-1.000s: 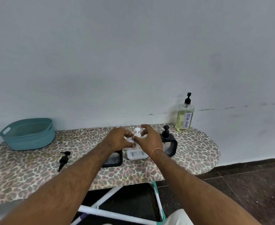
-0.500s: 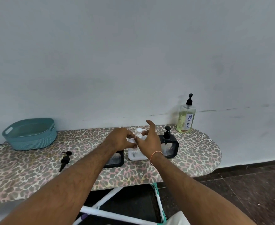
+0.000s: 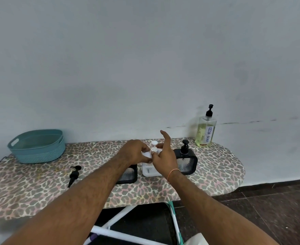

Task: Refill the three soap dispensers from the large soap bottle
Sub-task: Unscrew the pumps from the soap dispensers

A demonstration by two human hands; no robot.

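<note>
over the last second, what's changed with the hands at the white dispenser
The right hand has opened: its fingers, curled over the white pump a second ago, now stretch upward, thumb still near the pump's base. The left hand still grips the white dispenser. The large soap bottle, loose black pump and both black dispensers stayed put.

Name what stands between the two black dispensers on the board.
In the head view, the white dispenser stands between the left black dispenser and the right black dispenser, with both hands at its pump.
</note>
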